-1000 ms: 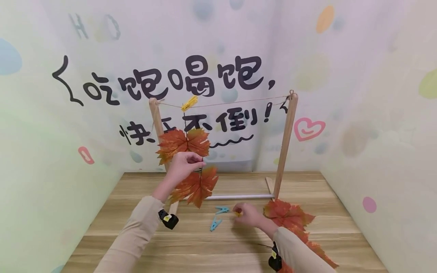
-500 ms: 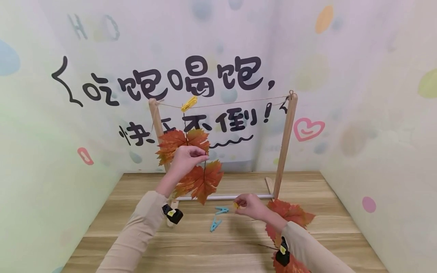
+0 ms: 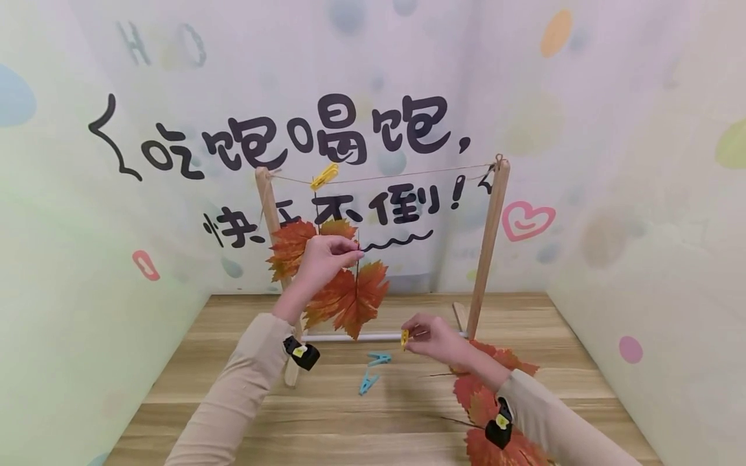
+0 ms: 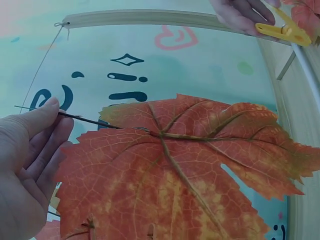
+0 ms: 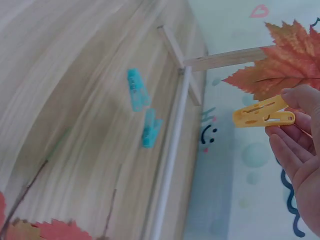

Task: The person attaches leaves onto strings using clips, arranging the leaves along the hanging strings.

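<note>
Leaf (image 3: 352, 301), red-orange, hung by its stem from the pinching left hand (image 3: 327, 259), which hid part of a clipped leaf (image 3: 291, 249) toward ten o'clock. Toward four o'clock, the right hand (image 3: 434, 340) pinched a yellow clothespin (image 3: 405, 339); its sleeve (image 3: 565, 417) overlapped tabletop leaves (image 3: 478, 401), the lowest cut off at the bottom edge.
</note>
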A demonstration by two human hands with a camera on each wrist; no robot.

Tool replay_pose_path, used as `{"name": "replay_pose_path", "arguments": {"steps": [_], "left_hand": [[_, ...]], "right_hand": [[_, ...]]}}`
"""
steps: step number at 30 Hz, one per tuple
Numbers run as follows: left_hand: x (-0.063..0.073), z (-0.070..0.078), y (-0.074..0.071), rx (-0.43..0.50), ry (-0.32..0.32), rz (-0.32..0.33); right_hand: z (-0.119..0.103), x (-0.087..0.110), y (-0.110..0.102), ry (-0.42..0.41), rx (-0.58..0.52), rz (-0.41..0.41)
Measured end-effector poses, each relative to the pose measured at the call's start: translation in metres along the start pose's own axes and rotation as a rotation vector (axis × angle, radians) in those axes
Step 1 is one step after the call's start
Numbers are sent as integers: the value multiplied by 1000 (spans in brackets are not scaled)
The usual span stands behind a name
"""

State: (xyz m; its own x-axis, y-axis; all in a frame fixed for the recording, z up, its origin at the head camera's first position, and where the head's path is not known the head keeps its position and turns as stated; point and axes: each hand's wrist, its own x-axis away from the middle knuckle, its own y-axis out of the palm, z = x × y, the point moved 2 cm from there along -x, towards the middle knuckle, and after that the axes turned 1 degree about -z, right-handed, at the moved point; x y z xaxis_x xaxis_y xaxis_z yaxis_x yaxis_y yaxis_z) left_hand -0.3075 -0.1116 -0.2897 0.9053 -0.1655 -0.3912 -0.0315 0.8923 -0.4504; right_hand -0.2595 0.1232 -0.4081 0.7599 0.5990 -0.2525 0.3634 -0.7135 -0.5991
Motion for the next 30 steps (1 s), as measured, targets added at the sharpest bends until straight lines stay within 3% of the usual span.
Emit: {"name": "replay_pose_path", "arguments": {"steps": [5, 12, 16, 23, 30], "left_hand": [[-7, 8, -1, 13, 16, 24], [-17, 16, -3, 42, 37, 52], [-23, 19, -3, 31, 48, 61], [-33, 29, -5, 20, 52, 129], [-45, 33, -7, 18, 60, 202]], "right_hand": [[-23, -1, -13, -20, -10, 50], [-6, -7, -19, -53, 38, 83], [-8, -8, -21, -65, 44, 89], [-44, -5, -28, -50, 58, 73], [-54, -5, -32, -44, 65, 74]]}}
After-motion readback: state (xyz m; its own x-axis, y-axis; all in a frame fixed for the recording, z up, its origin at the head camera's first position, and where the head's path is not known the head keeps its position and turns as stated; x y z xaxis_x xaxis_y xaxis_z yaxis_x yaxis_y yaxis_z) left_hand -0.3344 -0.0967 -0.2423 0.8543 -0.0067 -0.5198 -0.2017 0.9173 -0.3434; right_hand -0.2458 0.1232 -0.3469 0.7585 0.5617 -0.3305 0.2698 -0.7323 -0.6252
